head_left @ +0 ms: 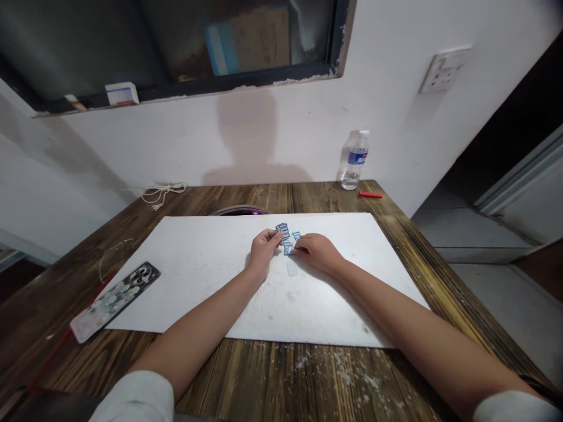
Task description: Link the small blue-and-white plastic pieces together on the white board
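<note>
Over a white board (pixel 206 264), my left hand (pixel 261 251) pinches a small, flat blue-and-white cutout (pixel 282 230) between thumb and fingers. My right hand (pixel 320 251) is closed from the other side, its fingertips at the edge of a lower blue-and-white piece (pixel 288 248). Another small blue piece (pixel 296 235) shows just above the right fingers; I cannot tell whether it is joined to the others. On the board below the hands lies a pale bluish rectangle (pixel 292 268). The print on the pieces is too small to read.
A phone in a patterned case (pixel 115 300) lies across the board's left edge. Behind the board are a coiled white cord (pixel 163 190), a dark round rim (pixel 241 209), a water bottle (pixel 355 161) and a red stick-like object (pixel 370 194). White scraps (pixel 347 375) litter the wooden table's front.
</note>
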Tool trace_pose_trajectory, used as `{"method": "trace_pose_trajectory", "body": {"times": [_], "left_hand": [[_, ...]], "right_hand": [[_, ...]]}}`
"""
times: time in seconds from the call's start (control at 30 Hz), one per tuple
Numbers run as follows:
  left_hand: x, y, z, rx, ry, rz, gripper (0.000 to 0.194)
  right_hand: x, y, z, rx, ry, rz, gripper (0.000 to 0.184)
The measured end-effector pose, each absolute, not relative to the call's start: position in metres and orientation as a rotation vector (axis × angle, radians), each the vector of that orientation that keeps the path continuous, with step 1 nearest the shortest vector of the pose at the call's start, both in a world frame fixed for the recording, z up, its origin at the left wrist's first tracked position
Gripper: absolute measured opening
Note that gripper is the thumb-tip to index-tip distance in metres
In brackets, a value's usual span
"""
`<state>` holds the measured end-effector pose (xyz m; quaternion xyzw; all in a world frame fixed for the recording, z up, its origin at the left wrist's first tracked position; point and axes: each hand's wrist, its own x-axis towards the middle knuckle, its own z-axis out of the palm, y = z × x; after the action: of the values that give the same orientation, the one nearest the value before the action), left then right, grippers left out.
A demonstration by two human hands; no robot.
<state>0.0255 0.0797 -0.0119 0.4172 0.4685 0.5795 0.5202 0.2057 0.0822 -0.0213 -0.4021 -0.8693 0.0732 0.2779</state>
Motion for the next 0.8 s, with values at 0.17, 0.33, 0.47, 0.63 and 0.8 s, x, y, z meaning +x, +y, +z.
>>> {"method": "trace_pose_trajectory", "body": {"times": [0.17, 0.33, 0.47, 0.63, 0.8], "left_hand": [[0.0255, 0.0798, -0.0122, 1.004, 1.124, 1.387, 0.038], [0.0257, 0.0794, -0.0113, 1.000, 1.130, 1.383, 0.039], [0.0254, 0.0792, -0.0117, 0.989, 1.133, 1.372, 0.040], [0.0256, 0.0793, -0.0117, 0.989, 1.127, 1.374, 0.042], [0.0263, 0.0786, -0.0103, 0.990, 1.134, 1.367, 0.041]], "right_hand": [[0.2051, 0.0818, -0.0202, -1.168, -2.299, 0.289, 0.015], [0.2042, 0.0812, -0.0158, -1.124, -2.430, 0.175, 0.018], [0.2028, 0.0805, -0.0135, -1.127, -2.440, 0.162, 0.012], [0.2058, 0.0822, -0.0153, -1.095, -2.270, 0.279, 0.009], [0.2065, 0.0863, -0.0192, -1.053, -1.875, 0.688, 0.020]]}}
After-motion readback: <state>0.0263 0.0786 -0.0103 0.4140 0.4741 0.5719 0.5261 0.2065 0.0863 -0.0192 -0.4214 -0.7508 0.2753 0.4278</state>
